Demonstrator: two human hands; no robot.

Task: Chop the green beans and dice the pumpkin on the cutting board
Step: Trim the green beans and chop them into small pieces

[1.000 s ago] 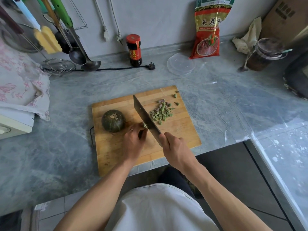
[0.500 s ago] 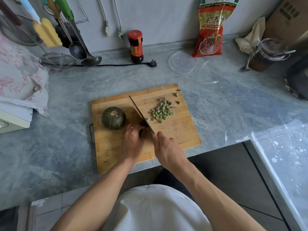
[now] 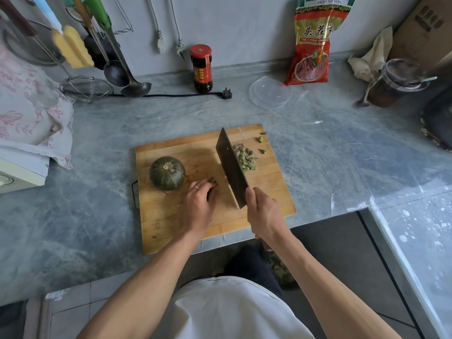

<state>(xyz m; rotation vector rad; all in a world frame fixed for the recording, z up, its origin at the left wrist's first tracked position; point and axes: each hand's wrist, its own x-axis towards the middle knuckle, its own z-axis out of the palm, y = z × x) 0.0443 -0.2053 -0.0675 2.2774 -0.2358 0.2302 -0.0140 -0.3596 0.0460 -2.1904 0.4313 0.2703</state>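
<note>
A wooden cutting board (image 3: 269, 192) lies on the grey marble counter. On its left part sits a small, whole dark green pumpkin (image 3: 167, 172). My left hand (image 3: 199, 206) rests on the board just right of the pumpkin, fingers curled over the last bit of green beans (image 3: 214, 180). My right hand (image 3: 265, 214) grips the handle of a dark cleaver (image 3: 231, 167), whose blade stands tilted on the board against a pile of chopped bean pieces (image 3: 244, 159) at the far right.
Behind the board stand a sauce bottle (image 3: 201, 68), a black plug and cord (image 3: 226, 93), a clear plastic lid (image 3: 270, 92) and a red food bag (image 3: 313, 42). Ladles and a strainer (image 3: 86, 88) hang at back left; a jar with spoon (image 3: 396, 81) at back right.
The cleaver has moved right from beside my left fingers and now leans against the chopped pile. My left hand shifted slightly left with the bean stub.
</note>
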